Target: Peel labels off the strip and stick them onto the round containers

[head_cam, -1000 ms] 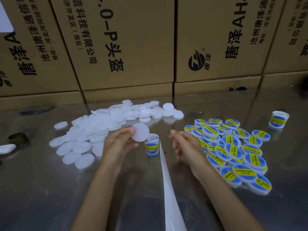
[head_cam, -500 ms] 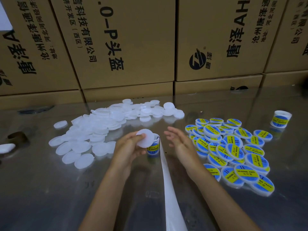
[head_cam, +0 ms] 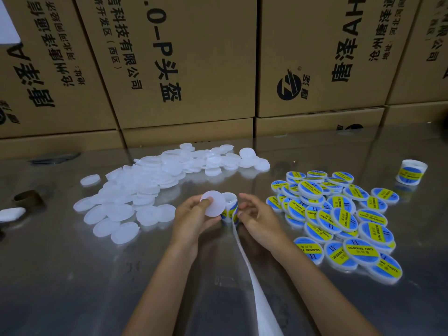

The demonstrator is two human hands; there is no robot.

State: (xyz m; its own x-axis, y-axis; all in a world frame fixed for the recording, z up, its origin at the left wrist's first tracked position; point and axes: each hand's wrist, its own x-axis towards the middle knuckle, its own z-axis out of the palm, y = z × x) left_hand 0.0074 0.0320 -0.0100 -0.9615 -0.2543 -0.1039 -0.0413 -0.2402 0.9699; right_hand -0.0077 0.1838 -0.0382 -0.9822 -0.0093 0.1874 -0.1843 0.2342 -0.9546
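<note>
My left hand (head_cam: 194, 218) holds a plain white round container (head_cam: 213, 204) up by its edge, thumb on its face. Right behind it stands the label roll (head_cam: 229, 210), blue and yellow labels on white backing. Its empty backing strip (head_cam: 252, 270) trails toward me down the table. My right hand (head_cam: 257, 217) has its fingertips at the roll's right side; whether they pinch a label is hidden. A heap of unlabeled white containers (head_cam: 150, 190) lies to the left. Labeled blue-and-yellow containers (head_cam: 339, 219) are piled on the right.
A second label roll (head_cam: 411, 172) stands at the far right. Cardboard boxes (head_cam: 184, 64) wall off the back of the shiny metal table (head_cam: 72, 275). A brown tape core (head_cam: 29, 198) and a white object (head_cam: 11, 214) sit at the left edge.
My left hand has brought the white container rightward in front of the label roll. My right hand has moved left until its fingers reach the roll.
</note>
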